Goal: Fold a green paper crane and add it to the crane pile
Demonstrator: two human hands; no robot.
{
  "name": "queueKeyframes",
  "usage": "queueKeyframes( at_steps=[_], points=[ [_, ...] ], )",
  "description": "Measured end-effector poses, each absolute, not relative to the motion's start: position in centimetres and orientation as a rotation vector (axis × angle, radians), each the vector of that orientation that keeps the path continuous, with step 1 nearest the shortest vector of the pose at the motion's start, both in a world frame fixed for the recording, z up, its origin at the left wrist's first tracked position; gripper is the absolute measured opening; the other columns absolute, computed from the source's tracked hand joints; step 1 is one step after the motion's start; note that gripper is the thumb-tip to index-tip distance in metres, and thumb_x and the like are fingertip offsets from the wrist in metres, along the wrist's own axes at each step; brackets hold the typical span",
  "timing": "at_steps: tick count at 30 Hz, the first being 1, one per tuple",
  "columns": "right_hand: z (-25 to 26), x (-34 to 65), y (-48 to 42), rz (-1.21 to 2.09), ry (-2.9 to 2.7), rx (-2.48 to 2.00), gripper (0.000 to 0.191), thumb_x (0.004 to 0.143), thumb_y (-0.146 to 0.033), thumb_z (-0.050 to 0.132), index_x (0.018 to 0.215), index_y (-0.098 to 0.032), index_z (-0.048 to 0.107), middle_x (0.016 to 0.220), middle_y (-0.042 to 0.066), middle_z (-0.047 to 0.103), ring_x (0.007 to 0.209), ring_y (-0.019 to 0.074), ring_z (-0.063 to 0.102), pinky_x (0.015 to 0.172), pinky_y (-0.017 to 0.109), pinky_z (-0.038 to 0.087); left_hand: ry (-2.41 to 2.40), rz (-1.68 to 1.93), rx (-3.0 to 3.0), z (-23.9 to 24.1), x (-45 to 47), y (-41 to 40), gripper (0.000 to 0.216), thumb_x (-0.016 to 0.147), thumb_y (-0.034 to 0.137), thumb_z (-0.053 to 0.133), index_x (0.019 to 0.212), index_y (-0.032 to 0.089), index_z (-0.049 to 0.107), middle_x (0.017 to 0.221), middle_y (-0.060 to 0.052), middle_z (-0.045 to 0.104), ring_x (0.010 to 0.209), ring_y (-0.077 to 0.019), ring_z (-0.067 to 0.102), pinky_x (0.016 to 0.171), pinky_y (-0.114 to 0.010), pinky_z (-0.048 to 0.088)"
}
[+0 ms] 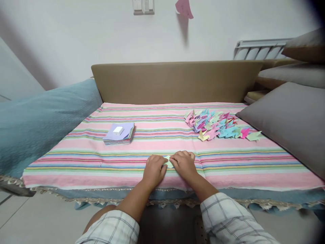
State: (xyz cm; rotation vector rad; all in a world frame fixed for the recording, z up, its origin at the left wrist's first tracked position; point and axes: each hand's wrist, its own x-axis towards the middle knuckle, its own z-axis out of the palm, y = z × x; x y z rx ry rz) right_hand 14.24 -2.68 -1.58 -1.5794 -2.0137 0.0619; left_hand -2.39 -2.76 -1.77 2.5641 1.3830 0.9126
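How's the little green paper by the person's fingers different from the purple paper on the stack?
The green paper is pale green; the purple paper is light purple.
The green paper shows as a small patch between the left hand and right hand; the purple paper shows a wider surface.
Both hands touch the green paper, while a small white block sits on the purple paper.

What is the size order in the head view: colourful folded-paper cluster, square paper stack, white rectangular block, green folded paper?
Folded-paper cluster
Paper stack
Unsure: white block, green paper (partly hidden)
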Motion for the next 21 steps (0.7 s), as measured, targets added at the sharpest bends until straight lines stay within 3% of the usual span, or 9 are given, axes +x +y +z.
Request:
queueKeyframes(
  at_steps=[6,14,21],
  points=[
    [-2.0,14.2,-2.5,0.031,-2.007,-1.572,0.013,0.086,-0.031,0.056,0.091,-0.029,0.068,0.088,0.002,0.066,0.088,0.0178,0.05,0.085,0.037,0.021,1.589,0.846,2.399,-0.9,-1.8,-3.3,0.008,0.077,0.021,0.056,0.078,0.024,0.063,0.083,0.001,0.064,0.089,-0.0179,0.055,0.096,-0.041,0.031],
    [-2.1,14.2,-2.4,0.07,-2.033,-1.559,0.017,0.089,-0.031,0.05,0.091,-0.028,0.067,0.088,0.002,0.062,0.088,0.0184,0.048,0.084,0.037,0.023,1.616,0.88,2.377,-1.3,-1.3,-3.5,0.02,0.078,0.019,0.057,0.078,0.035,0.07,0.087,0.001,0.063,0.093,-0.0187,0.051,0.102,-0.048,0.021],
    [-2.0,14.2,-2.4,0.079,-2.022,-1.515,0.012,0.087,-0.027,0.051,0.088,-0.026,0.063,0.097,0.002,0.062,0.093,0.0193,0.047,0.085,0.037,0.023,1.634,0.847,2.508,-1.8,-1.2,-3.7,0.028,0.079,0.018,0.057,0.086,0.041,0.071,0.084,-0.002,0.057,0.09,-0.0202,0.047,0.099,-0.051,0.022]
  ],
)
